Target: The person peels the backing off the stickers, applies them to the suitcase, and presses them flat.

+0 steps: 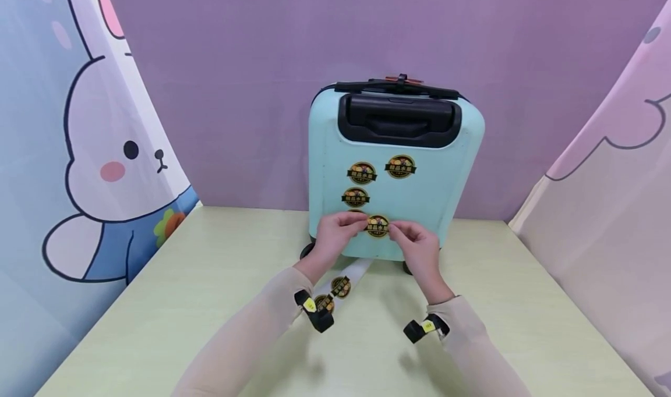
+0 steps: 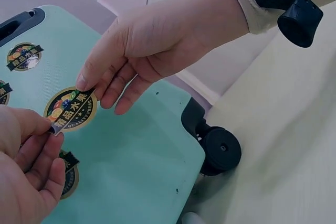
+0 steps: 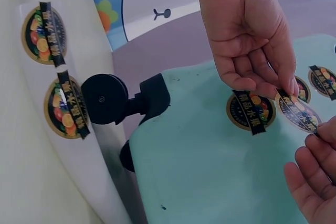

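Observation:
A mint-green suitcase [image 1: 335, 152] stands upright, its side carrying round black-and-gold fruit stickers, among them an upper-left sticker [image 1: 362, 173], an upper-right sticker [image 1: 401, 166] and a sticker [image 1: 355, 197] below. In front of its lower part, my left hand [image 1: 336, 234] and right hand [image 1: 421, 251] pinch opposite edges of one loose sticker [image 1: 377, 226]. Thumb and fingertips of each hand hold it, as the left wrist view shows with the left hand [image 2: 26, 166] and right hand [image 2: 163, 43]. Another sticker [image 3: 249, 112] on the suitcase is mostly covered by my left hand in the head view.
On the pale table [image 1: 209, 257], a white backing strip [image 1: 359, 269] with further stickers runs toward the suitcase's base. Black wheels [image 2: 221, 148] jut from its lower corners. A black recessed handle [image 1: 401, 120] tops it. Purple cloth [image 1: 236, 94] hangs behind, with printed curtains at both sides.

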Demonstrator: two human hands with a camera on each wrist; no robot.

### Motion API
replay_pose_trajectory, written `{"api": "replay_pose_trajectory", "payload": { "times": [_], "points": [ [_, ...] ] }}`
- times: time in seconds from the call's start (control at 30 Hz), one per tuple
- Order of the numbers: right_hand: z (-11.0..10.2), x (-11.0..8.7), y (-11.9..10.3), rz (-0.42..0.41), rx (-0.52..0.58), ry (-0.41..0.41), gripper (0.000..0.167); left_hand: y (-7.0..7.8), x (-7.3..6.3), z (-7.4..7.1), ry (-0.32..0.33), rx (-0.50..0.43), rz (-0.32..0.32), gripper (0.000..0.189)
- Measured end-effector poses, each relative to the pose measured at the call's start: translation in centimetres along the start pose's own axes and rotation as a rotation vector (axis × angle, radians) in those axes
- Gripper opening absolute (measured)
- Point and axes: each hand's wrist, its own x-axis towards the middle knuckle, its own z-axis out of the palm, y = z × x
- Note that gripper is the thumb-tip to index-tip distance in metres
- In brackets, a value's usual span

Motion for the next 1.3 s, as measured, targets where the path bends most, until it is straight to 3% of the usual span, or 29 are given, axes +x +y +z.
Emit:
{"api": "replay_pose_trajectory", "payload": {
  "times": [0.23,0.57,0.73,0.97,1.3],
  "points": [
    [0.0,0.6,-0.1,-0.052,0.004,0.072,0.017,0.6,0.7,0.6,0.002,0.010,0.037,0.019],
    [-0.6,1.9,-0.3,-0.088,0.015,0.105,0.017,1.3,1.7,1.4,0.008,-0.002,0.073,0.020],
    [-0.6,2.3,-1.8,-0.067,-0.003,0.119,0.016,1.7,2.1,1.7,0.016,-0.011,0.079,0.021],
    [-0.4,2.2,-4.6,-0.114,-0.021,0.141,0.016,2.3,2.3,2.2,0.033,-0.004,0.129,0.021],
    [-0.1,2.5,-5.2,-0.164,-0.046,0.183,0.015,2.7,2.2,2.9,0.044,-0.046,0.142,0.026]
  ]
}}
